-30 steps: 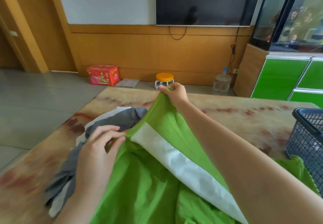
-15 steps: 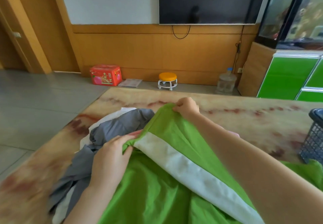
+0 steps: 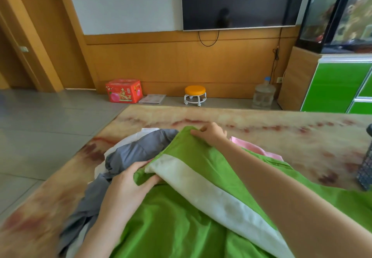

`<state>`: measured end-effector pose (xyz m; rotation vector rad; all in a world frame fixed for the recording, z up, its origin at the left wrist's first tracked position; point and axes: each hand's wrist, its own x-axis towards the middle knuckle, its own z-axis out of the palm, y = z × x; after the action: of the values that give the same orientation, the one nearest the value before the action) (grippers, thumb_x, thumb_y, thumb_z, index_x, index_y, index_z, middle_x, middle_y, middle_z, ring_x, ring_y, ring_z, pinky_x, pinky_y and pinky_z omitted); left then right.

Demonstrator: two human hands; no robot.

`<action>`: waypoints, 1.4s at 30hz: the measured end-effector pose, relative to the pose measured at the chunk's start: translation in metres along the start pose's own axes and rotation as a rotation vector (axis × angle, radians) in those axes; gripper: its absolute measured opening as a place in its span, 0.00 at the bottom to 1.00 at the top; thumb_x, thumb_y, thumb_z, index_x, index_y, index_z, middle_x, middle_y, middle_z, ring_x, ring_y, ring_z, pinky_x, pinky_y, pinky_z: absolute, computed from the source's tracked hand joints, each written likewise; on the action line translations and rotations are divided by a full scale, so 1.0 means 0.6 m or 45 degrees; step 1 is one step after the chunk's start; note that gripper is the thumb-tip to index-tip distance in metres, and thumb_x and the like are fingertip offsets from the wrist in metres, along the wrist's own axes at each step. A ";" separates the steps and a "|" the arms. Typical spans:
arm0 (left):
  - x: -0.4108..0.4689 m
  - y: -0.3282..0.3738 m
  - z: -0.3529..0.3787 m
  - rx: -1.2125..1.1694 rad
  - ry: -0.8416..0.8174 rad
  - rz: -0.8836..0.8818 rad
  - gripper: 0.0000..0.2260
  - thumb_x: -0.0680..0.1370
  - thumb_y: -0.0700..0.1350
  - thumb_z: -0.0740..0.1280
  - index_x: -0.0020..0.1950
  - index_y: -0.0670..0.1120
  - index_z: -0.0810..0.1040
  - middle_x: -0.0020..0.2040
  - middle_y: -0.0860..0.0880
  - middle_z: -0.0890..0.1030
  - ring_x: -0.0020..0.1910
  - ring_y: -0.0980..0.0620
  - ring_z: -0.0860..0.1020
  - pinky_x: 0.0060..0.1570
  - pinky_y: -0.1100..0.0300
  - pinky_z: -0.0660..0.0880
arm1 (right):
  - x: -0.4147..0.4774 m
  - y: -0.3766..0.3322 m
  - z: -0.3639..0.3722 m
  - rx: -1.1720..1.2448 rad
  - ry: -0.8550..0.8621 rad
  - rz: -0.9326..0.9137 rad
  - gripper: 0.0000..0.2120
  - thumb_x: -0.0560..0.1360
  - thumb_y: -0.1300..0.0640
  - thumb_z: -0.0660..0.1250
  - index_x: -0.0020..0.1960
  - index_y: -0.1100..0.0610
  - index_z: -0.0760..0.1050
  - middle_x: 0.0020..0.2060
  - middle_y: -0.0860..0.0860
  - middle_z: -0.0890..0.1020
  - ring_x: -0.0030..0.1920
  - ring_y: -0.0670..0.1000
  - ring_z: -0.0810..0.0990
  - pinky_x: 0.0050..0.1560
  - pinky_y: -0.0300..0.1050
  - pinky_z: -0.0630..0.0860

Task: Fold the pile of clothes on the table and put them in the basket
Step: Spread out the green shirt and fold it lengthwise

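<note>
- Green garment [image 3: 171, 217] lies in the near-centre of the table [image 3: 291, 135], draped over the rest of the pile and running off the near edge of view.
- Left hand [image 3: 126, 187]: thumb and fingers pinch the garment's edge at the near-left, right where the white stripe [image 3: 211, 193] ends.
- Right hand [image 3: 211, 135]: fingers curl round the far corner of the same edge, pinching a narrow bit of cloth.
- The held edge runs between the two hands, near-left to far-right, and looks fairly taut.
- Long axis, judged by the stripe: from the held edge diagonally toward the near right. The body of the garment trails toward the person.
- Grey garment [image 3: 136, 151] sits bunched just left of the held edge, touching the left hand. Pink garment [image 3: 249, 146] pokes out from under the green one, just beyond the right forearm.
- Basket [image 3: 365, 169] is at the right edge of the table, well apart from both hands; the right hand is nearer to it.
- Judgement: the garment is not yet folded. The next move depends on keeping that edge straight and laying it along the stripe axis.
</note>
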<state>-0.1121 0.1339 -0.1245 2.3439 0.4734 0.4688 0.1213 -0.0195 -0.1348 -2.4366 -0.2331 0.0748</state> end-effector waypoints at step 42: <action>-0.048 0.111 0.136 0.779 -0.649 0.287 0.56 0.50 0.81 0.26 0.76 0.61 0.42 0.77 0.55 0.39 0.75 0.54 0.37 0.72 0.46 0.37 | -0.334 0.370 -0.226 0.182 -0.135 0.131 0.13 0.72 0.54 0.72 0.46 0.64 0.75 0.39 0.53 0.78 0.36 0.49 0.75 0.36 0.42 0.70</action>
<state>-0.0865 0.0290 -0.1416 2.9851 0.1093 -0.2250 -0.0272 -0.3097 -0.1740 -2.3033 -0.1446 0.2584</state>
